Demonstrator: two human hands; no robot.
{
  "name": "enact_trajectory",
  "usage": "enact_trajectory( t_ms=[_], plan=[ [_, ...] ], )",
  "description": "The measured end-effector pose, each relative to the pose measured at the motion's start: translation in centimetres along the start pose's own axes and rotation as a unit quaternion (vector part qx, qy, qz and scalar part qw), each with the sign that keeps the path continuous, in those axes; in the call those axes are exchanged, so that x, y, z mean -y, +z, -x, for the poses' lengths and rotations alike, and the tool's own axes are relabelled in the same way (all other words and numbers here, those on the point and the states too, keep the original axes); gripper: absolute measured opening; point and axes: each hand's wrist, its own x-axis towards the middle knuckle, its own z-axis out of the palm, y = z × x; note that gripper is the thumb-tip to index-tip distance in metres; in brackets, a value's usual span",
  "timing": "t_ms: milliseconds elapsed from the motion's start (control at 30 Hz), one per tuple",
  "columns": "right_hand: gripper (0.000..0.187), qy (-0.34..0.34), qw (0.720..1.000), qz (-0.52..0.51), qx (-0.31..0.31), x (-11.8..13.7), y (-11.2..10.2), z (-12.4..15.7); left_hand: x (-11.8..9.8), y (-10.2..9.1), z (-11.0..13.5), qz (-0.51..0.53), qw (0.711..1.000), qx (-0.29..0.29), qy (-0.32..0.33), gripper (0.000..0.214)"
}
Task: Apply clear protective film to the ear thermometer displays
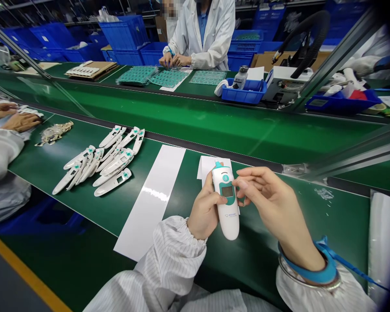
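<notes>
My left hand (208,208) is wrapped round a white and teal handheld thermometer (229,223), its thumb pressed beside the small grey screen. The thermometer is tilted up with its teal tip away from me and the screen facing me. At its right edge, level with the screen, is my right hand (263,195), with thumb and fingers drawn together in a pinch. Whatever may be between those fingertips is too small to make out. A blue wrist strap (312,268) with a cord circles my right wrist. Behind the thermometer, white paper (208,164) lies on the green bench.
Several white thermometer shell halves (113,162) are piled at left, beside a long white strip (152,195). Small clear scraps (324,193) lie at right. A co-worker's hands (19,119) are at far left; another person (204,34) works across the green conveyor (169,115). A metal frame post (338,56) slants at right.
</notes>
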Motion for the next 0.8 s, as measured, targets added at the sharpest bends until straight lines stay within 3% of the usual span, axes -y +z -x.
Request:
enact_trajectory(
  t_ms=[167, 433, 667, 733, 800],
  plan=[
    [0.022, 0.003, 1.000, -0.011, -0.006, -0.1, 0.0, -0.3, -0.1, 0.0, 0.0, -0.002, 1.000, 0.020, -0.008, 0.054],
    [0.018, -0.024, 0.999, 0.001, -0.024, 0.0, 0.2, 0.1, -0.1, 0.1, 0.2, -0.002, 1.000, 0.024, -0.010, 0.063],
    [0.018, -0.057, 0.992, 0.050, -0.101, -0.4, -0.3, 0.3, -0.5, 0.4, 0.3, 0.022, 0.999, 0.040, -0.015, 0.078],
    [0.027, -0.047, 0.995, 0.040, -0.078, -0.5, 0.1, 0.4, -0.6, 0.7, 0.4, 0.018, 0.999, 0.043, -0.012, 0.083],
    [0.042, -0.022, 0.999, 0.028, -0.017, -0.5, 0.8, 0.6, -0.6, 0.9, 0.5, 0.010, 0.999, 0.040, -0.011, 0.085]
  ],
)
